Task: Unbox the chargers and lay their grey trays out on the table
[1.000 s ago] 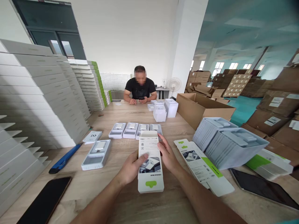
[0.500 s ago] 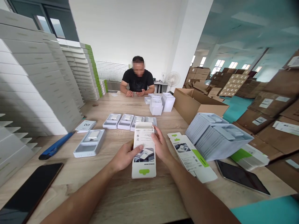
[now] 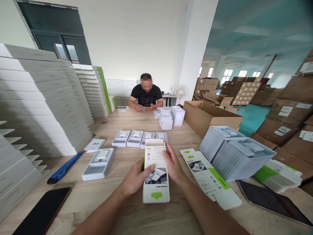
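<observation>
A white printed retail box (image 3: 156, 176) with a green hang tab at its near end is gripped between both my hands over the table's middle. My left hand (image 3: 137, 174) wraps its left side, thumb lying across the front. On the right edge, my right hand (image 3: 173, 163) holds it near the top, thumb on the printed face. The far flap stands up. Just beyond the box is a row of several white trays (image 3: 121, 138), each with a white charger-like block. Another such tray (image 3: 98, 164) sits to the left. Flattened printed boxes (image 3: 207, 179) lie to the right.
Nested empty trays (image 3: 239, 153) stand at right beside an open carton (image 3: 212, 117). A blue utility knife (image 3: 64, 168), leaflets (image 3: 95, 145) and a phone (image 3: 42, 212) lie left; another dark device (image 3: 274, 199) lies right. White boxes (image 3: 44, 91) tower at left. A person (image 3: 146, 94) sits opposite.
The camera view has tilted up, so everything sits lower in the picture. Both hands keep their hold on the box, with hardly any change in grip.
</observation>
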`<state>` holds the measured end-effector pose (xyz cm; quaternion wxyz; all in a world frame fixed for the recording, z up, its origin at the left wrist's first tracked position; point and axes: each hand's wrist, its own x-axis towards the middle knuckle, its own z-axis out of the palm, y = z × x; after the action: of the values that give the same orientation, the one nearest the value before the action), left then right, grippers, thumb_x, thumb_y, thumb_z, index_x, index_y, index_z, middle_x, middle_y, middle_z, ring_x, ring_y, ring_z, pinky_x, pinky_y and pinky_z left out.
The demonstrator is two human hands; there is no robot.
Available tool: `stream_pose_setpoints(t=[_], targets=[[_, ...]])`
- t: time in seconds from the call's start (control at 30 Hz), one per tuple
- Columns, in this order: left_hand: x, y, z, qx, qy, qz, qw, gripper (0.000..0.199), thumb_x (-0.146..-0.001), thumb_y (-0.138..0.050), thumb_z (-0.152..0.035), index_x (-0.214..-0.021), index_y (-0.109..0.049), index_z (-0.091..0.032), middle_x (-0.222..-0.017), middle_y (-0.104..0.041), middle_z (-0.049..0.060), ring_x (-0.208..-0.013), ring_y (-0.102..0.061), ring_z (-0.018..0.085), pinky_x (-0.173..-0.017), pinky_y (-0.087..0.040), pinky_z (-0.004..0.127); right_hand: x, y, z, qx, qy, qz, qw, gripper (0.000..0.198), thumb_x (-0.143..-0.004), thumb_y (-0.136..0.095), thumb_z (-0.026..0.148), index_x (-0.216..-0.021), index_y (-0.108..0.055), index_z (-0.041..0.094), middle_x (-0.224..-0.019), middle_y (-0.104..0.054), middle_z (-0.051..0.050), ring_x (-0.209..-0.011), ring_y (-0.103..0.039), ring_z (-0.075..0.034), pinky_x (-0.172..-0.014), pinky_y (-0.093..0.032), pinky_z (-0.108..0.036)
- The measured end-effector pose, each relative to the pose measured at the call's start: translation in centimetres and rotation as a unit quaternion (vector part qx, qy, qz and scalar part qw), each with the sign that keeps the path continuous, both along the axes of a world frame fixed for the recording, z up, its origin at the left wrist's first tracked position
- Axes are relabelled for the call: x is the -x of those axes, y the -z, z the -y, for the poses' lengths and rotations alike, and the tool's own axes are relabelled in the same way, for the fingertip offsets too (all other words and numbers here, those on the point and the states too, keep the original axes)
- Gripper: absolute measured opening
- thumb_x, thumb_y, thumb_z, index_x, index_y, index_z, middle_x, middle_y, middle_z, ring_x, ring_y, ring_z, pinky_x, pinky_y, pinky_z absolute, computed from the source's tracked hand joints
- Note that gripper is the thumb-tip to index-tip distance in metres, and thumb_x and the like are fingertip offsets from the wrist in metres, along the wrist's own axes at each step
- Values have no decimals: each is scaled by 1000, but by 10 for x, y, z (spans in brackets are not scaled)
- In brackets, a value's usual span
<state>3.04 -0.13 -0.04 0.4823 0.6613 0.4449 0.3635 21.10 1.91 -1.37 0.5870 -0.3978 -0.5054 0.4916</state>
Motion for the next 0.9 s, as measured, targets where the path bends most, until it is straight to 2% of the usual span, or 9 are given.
stream_pose_setpoints(t=[0.3, 0.5, 0.7, 0.73, 0.8, 0.9], targets=[[0, 1, 2, 14, 32, -1, 999, 43, -90, -54, -54, -101, -70, -16, -99, -77, 7, -91, -68, 29, -81, -49, 35, -4, -1, -1, 9, 8, 35, 999, 58, -88, -57, 51, -139, -46, 26, -92, -68, -4, -80, -63, -23, -71, -51, -37], [-1, 0, 5, 15, 28, 13, 999, 42, -89, -56, -53, -100, -70, -16, -103, -76, 8, -88, -67, 27, -78, -49, 33, -5, -3, -2, 1, 4, 21, 1000, 53, -87, -59, 52, -133, -53, 26, -97, -70, -5, -87, -65, -24, -75, -51, -37], [0, 3, 4, 11, 3, 29, 1000, 40, -86, -59, -53, -88, -70, -15, -88, -74, 7, -81, -65, 25, -73, -48, 32, -4, -2, -4, -10, 14, 36, 999, 41, -87, -57, 53, -115, -60, 23, -104, -71, -6, -93, -65, -25, -77, -52, -35], [-1, 3, 4, 11, -1, 33, 999, 40, -86, -60, -53, -92, -69, -15, -89, -74, 7, -82, -65, 25, -72, -48, 32, -4, -1, -4, -12, 17, 41, 999, 40, -88, -57, 53, -113, -61, 23, -104, -71, -6, -92, -65, -25, -75, -51, -34], [-2, 4, 3, 9, -11, 44, 999, 44, -87, -59, -53, -113, -63, -17, -90, -72, 5, -83, -65, 25, -72, -48, 32, -5, 1, -5, -14, 22, 51, 998, 40, -88, -55, 54, -111, -61, 22, -103, -71, -6, -90, -65, -25, -74, -51, -34], [-1, 7, 1, -21, -59, 59, 996, 66, -89, -56, -51, -144, -34, -22, -82, -65, 0, -78, -61, 21, -70, -48, 31, -5, 4, -6, -17, 17, 57, 998, 39, -90, -53, 55, -109, -61, 22, -102, -70, -6, -89, -63, -24, -74, -49, -33]])
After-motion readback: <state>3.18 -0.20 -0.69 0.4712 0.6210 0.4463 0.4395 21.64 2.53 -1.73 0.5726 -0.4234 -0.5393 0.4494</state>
